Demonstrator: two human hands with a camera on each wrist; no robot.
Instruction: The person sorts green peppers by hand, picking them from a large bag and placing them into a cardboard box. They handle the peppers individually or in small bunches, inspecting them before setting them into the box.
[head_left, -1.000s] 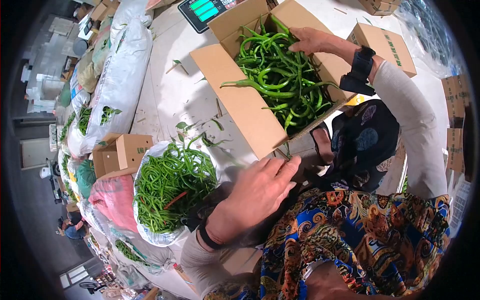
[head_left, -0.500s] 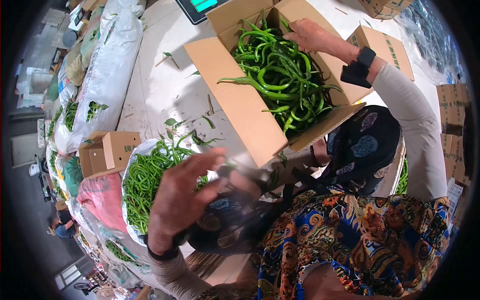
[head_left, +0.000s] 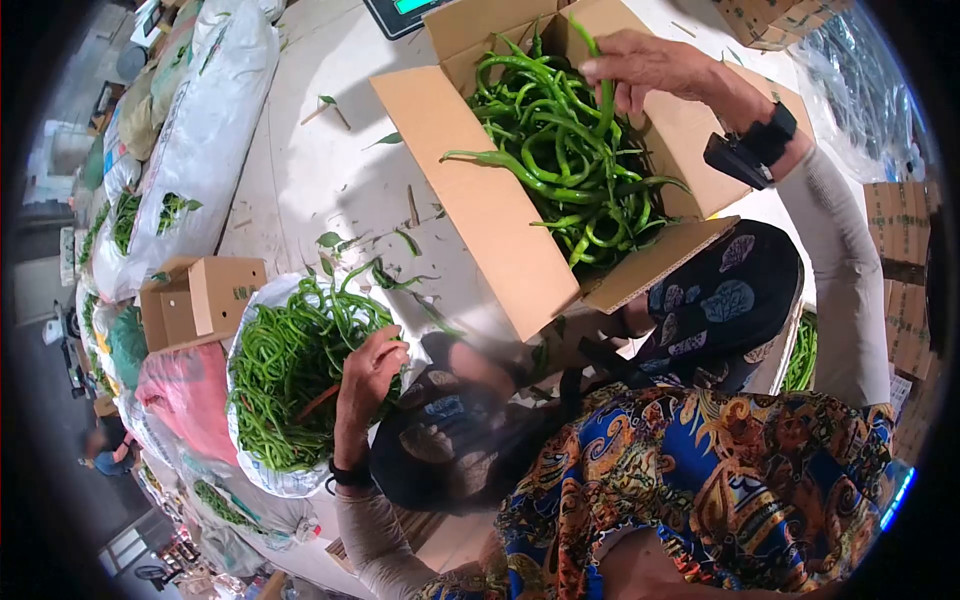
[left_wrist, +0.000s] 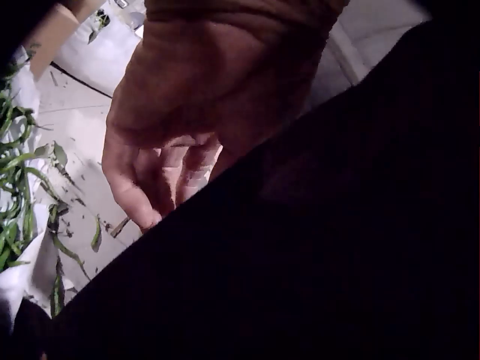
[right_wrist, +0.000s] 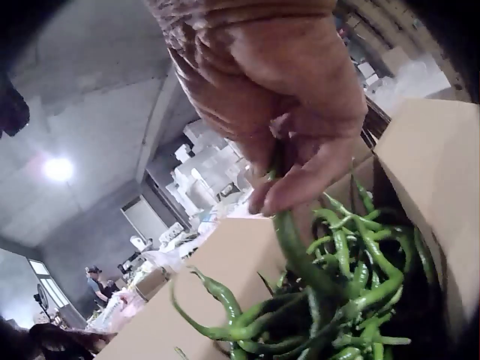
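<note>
My right hand (head_left: 665,75) is over the open cardboard box (head_left: 450,190), pinching one long green chili pepper (right_wrist: 295,251) between thumb and fingers; the pepper hangs down onto the heap. Curly green peppers (head_left: 560,150) fill the box, and one long pepper pokes out over the left flap. By my knee, my left hand (head_left: 368,380) hangs with loosely curved fingers at the edge of a white sack (head_left: 285,482) of thinner green peppers (head_left: 280,370). Nothing shows within the left fingers (left_wrist: 127,187) in the left wrist view, though dark cloth hides part of them.
A digital scale (head_left: 395,22) stands behind the box. Stems and leaves (head_left: 345,240) litter the pale floor. Long white sacks (head_left: 205,130), a small open carton (head_left: 205,305) and a pink sack (head_left: 190,395) line the left. Stacked cartons (head_left: 900,235) stand at the right.
My left hand has swung from beside the box leftward to the sack of thinner peppers. My right hand has lifted slightly with a pepper now pinched in it.
</note>
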